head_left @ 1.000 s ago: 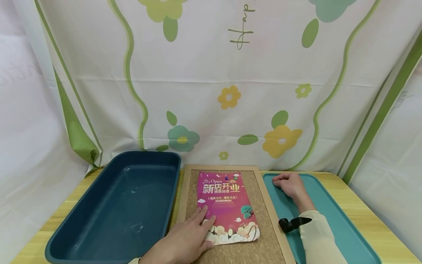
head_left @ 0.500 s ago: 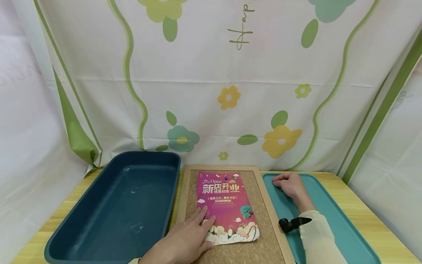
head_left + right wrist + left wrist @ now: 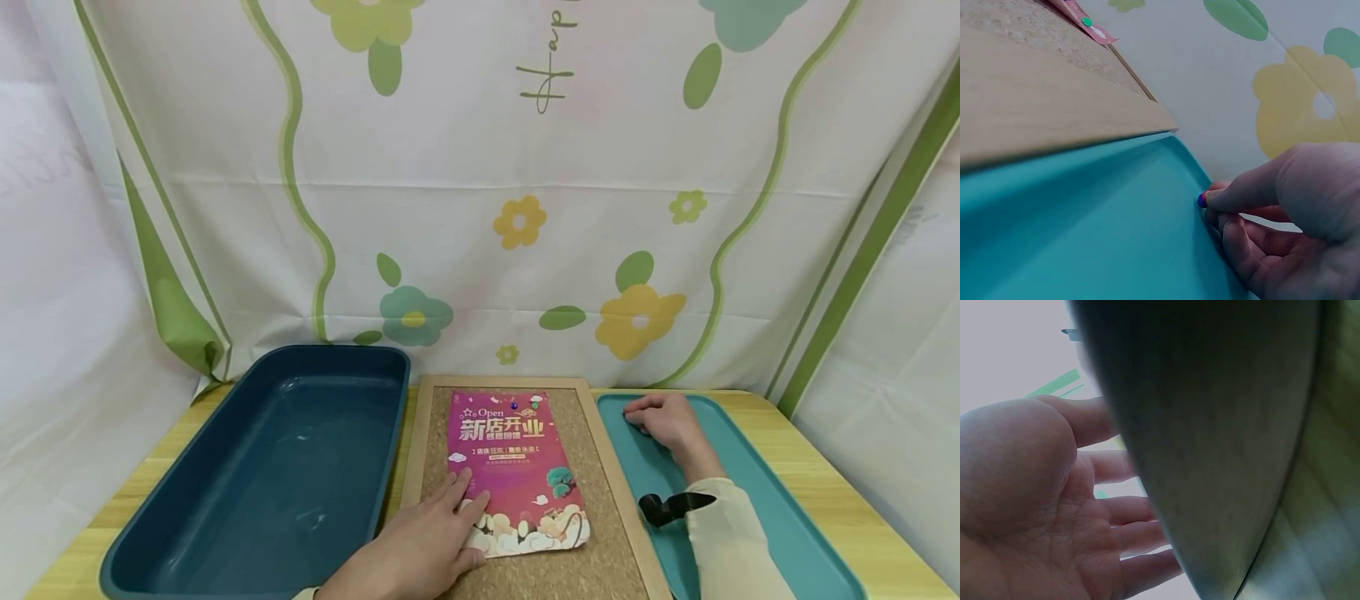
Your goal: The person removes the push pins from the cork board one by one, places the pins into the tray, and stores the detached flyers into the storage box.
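Observation:
A purple and pink poster (image 3: 510,467) with Chinese lettering lies on a wood-framed cork board (image 3: 555,575). My left hand (image 3: 420,533) rests on its lower left part with fingers spread. The left wrist view shows the palm (image 3: 1029,506), its fingertips hidden behind the board's edge. Over the far left part of the turquoise tray (image 3: 731,467), my right hand (image 3: 667,421) pinches a small thumbtack (image 3: 1202,200) between thumb and forefinger. Blue and a bit of red show there; the rest is covered by the fingers. Near the poster's top right are a blue dot and a green thumbtack (image 3: 1087,21).
A deep dark-blue bin (image 3: 285,467) stands left of the cork board. The turquoise tray sits close along the board's right side. A flower-printed curtain (image 3: 450,167) hangs right behind the wooden table (image 3: 888,533). A black camera mount (image 3: 675,507) sits on my right wrist.
My right hand has shifted slightly to the right over the tray, its fingers still together. The left hand and the poster have stayed in place.

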`<state>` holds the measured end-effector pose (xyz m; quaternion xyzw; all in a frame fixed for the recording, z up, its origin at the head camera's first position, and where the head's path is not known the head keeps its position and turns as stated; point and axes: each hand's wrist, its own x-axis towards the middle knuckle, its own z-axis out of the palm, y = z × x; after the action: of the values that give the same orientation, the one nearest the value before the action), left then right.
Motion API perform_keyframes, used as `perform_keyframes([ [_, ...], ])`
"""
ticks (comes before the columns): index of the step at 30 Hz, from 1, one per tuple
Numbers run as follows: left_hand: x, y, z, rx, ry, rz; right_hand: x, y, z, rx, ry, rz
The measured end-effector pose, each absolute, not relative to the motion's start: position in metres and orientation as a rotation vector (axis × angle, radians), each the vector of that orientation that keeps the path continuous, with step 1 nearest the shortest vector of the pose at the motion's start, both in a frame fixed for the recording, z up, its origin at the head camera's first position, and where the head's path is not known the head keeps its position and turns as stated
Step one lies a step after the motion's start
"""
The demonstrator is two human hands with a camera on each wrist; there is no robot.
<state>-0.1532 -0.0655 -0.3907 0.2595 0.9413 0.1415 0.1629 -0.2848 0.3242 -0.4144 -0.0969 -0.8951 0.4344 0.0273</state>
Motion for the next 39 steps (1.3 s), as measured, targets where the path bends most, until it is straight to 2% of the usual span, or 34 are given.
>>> perform_keyframes([
  [39,-0.152,-0.066,-0.388,0.749,2.698,0.381,-0.281,0.336,-0.408,-0.273,-2.885,1.303],
])
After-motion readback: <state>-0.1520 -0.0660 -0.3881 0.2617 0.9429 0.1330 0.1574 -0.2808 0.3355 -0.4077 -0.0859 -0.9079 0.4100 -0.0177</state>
